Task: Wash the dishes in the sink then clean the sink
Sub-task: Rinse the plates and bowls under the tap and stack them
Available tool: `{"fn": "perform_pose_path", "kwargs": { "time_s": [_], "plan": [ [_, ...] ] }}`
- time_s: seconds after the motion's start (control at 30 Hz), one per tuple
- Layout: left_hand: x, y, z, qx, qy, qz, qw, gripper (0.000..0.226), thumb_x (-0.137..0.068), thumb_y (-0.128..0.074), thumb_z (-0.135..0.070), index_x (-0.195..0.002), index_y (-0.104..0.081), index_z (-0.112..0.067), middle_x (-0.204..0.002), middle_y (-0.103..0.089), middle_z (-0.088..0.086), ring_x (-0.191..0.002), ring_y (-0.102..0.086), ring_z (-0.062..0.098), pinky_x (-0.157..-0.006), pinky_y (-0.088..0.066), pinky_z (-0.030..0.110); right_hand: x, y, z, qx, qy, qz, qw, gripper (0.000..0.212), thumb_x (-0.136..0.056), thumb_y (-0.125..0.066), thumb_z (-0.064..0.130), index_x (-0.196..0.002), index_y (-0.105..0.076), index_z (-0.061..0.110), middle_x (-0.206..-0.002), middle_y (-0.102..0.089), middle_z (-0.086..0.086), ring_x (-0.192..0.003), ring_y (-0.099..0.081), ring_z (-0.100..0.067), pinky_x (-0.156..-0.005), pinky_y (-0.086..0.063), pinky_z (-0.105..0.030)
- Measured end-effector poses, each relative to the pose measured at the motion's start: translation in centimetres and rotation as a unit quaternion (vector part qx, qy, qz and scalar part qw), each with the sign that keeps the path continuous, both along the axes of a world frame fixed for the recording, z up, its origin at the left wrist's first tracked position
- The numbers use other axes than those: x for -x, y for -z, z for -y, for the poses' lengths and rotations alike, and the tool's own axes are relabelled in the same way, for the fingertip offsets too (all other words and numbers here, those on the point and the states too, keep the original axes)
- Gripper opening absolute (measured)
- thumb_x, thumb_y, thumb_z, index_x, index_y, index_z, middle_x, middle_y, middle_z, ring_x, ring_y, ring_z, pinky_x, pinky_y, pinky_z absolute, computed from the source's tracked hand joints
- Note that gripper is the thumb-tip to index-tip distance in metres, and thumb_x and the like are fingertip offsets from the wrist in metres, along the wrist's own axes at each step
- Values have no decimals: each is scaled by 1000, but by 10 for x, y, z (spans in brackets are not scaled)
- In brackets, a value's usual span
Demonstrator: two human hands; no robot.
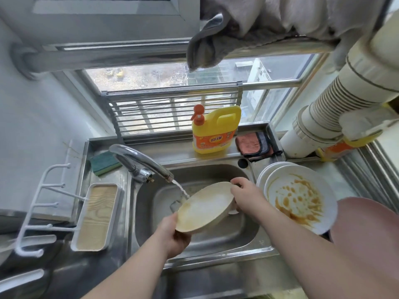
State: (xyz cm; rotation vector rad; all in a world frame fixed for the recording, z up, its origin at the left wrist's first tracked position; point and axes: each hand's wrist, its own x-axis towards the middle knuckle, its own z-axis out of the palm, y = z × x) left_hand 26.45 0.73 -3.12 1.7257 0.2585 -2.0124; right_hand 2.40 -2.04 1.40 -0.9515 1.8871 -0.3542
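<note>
1. Steel sink (248,236), single basin, set under a window. Faucet (142,162) at the back left is running; a thin stream of water (181,190) falls onto the upper left rim of a plate.
2. Beige plate (205,207) is held tilted over the basin, brownish film across its face.
3. Left hand (177,236) grips the plate's lower left edge, fingers curled underneath, thumb side on the rim.
4. Right hand (246,197) holds the upper right edge, fingers curled over the rim. Something small and white shows just below this hand; cannot tell what it is.
5. On the steel desk just right of the basin: a stack of white plates (302,201), the top one smeared with orange-brown sauce. A pink object (367,234) overlaps the stack's right edge, cut off by the frame.
6. Back ledge: yellow dish soap bottle (216,130) with orange pump, upright. Beside it to the right, a folded orange and grey cloth (254,143).
7. Left of the faucet: green and yellow sponge (103,162) lying flat. Nearer, a white tray (97,216) with a wood-grain bottom, and a white hook rack (43,212) beside it.
8. Grey towel (211,44) hangs from a rail overhead.
</note>
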Motion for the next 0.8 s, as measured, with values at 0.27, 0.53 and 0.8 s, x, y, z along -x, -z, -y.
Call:
{"fn": "perform_pose_path", "kwargs": {
  "time_s": [0.27, 0.53, 0.8],
  "plan": [
    [-31, -20, 22, 77, 4, 8, 997, 31, -103, -54, -38, -108, -66, -10, -74, -64, 7, -59, -62, 19, -53, -55, 27, -17, 28, -18, -139, 75, 95, 983, 26, -96, -37, 12, -95, -63, 6, -67, -56, -14, -43, -46, -20, -41, -31, -20],
    [-61, -73, 40, 253, 159, 202, 933, 38, -103, -45, -24, -134, -57, -43, -99, -70, 6, -68, -66, 19, -49, -52, 26, -90, 52, -20, -162, 21, 201, 966, 25, -89, -60, 6, -111, -68, 14, -97, -76, -15, -76, -74, -31, -65, -65, -43],
    [-85, -48, 17, 226, 116, 225, 941, 65, -101, -34, 4, -133, -64, -43, -117, -77, 3, -95, -67, 29, -73, -53, 37, -97, 39, 4, -18, 78, 149, 986, 20, -94, -47, 21, -100, -55, 39, -106, -67, -5, -77, -65, -32, -58, -63, -45]
  ]
}}
